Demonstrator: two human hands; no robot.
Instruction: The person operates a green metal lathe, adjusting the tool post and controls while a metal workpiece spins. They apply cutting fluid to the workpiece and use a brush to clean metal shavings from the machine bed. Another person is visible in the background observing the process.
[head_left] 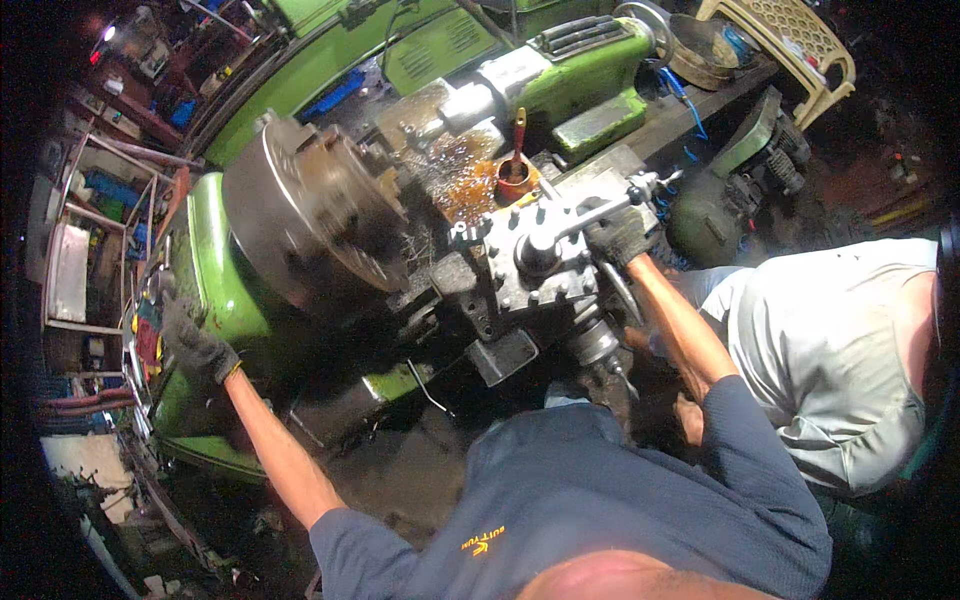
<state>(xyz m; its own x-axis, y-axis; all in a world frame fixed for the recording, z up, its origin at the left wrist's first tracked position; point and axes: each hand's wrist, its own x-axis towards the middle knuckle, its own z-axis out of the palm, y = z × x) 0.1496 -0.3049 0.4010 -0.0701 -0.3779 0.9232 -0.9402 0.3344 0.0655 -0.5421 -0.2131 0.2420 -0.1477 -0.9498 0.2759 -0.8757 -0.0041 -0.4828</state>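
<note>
Narrow gap: chuck (278,215) left, tool post (518,268) right.

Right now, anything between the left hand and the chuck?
Yes. In this view, the green headstock housing stands between the gloved left hand, at its left side, and the chuck on its right. I can't tell whether the hand touches the housing.
</note>
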